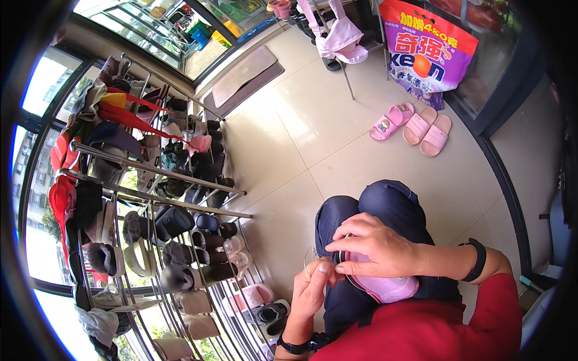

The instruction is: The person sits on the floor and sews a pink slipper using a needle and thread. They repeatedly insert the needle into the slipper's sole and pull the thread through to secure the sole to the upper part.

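A pink cloth item [384, 286] with a dark-and-white edge lies on my lap, across dark blue trousers [393, 203]. My right hand [377, 248] grips it from above, thumb and fingers around its edge, and covers much of it. Close by on the left, my left hand [311, 282] has its thumb and forefinger pinched together at that edge. A thin, pale, curved strand [306, 259], like a thread, rises from the pinch. Whether a needle is held there is too small to tell. The exact kind of the pink item is partly hidden.
Metal shoe racks [158, 198] full of shoes stand at the left. Pink slippers [426, 131] lie on the tiled floor [289, 149] ahead, near a large purple-and-red detergent bag [429, 49]. Mats [244, 76] lie by the glass door. A pink garment [341, 36] hangs on a stand.
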{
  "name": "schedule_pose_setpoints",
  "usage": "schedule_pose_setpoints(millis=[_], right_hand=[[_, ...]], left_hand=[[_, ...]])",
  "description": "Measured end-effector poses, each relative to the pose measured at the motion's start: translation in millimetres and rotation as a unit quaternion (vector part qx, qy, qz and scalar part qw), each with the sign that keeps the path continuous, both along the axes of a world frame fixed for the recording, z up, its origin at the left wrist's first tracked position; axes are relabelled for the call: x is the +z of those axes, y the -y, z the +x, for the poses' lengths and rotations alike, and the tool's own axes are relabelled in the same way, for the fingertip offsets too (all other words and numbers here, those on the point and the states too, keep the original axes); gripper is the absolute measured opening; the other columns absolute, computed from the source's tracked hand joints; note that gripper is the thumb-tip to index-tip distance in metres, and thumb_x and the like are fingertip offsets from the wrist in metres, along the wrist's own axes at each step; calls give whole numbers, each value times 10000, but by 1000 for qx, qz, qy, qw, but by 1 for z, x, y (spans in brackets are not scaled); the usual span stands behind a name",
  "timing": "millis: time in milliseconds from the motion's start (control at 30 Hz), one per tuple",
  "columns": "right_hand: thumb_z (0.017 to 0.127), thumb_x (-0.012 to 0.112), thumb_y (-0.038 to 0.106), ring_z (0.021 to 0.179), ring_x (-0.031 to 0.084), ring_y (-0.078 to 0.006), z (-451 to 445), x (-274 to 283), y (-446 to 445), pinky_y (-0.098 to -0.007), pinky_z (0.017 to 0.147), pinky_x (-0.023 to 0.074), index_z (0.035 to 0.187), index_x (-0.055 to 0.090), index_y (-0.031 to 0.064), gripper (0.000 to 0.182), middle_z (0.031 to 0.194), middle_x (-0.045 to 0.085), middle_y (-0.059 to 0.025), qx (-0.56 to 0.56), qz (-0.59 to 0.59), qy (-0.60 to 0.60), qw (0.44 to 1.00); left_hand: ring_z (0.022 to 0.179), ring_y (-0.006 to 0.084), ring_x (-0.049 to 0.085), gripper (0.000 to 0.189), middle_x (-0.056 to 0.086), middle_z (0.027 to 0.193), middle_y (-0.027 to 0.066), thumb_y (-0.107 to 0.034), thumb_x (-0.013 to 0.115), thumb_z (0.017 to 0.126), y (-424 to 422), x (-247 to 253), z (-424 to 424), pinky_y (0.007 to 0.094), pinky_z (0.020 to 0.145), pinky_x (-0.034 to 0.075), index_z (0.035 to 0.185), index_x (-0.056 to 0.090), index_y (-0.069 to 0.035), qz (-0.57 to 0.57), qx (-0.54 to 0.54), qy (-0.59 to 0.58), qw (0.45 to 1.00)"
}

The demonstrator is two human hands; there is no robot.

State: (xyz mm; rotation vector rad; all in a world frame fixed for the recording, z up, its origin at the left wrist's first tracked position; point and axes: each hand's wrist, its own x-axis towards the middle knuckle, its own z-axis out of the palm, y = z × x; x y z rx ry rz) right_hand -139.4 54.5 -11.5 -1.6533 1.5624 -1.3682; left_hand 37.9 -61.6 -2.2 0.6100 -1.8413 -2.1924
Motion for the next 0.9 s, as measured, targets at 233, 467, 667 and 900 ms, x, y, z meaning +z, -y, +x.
schedule_pose_setpoints(millis=[233, 467, 667, 900], right_hand=[[850, 728, 181, 882, 558, -239, 24, 30, 1, -357, 821, 473, 945, 720, 55, 158, 891, 619, -43, -76, -82, 14, 994], [956, 599, 163, 621, 577, -81, -10, 54, -5, -240, 505, 444, 941, 632, -16, 183, 874, 683, -78, 51, 68, 453, 888], [969, 563, 191, 466, 500, -56, -76, 57, -93, -190, 358, 359, 905, 563, 46, 159, 708, 607, -44, -72, 4, 571, 818], [1001, 530, 211, 393, 345, 0, -94, 35, -177, -165, 323, 256, 860, 511, 92, 185, 617, 472, 30, -342, -112, 448, 819]], left_hand=[[867, 255, 631, 232, 649, 979, 152, -148, 573, 984, -1, 29, 2, 327, 777, 494, 1082, 617, 57, -307, -88, 60, 946], [921, 269, 626, 202, 622, 1096, 153, -148, 616, 967, 24, 74, -6, 336, 801, 492, 953, 629, 53, -308, -219, 116, 919], [880, 344, 614, 99, 613, 1038, 160, -101, 671, 865, 61, 97, -8, 379, 734, 497, 870, 651, -5, -674, -173, 191, 692], [596, 191, 622, 103, 640, 717, 141, -56, 632, 914, 12, 132, -88, 282, 544, 460, 962, 656, 32, -606, -23, 10, 795]])
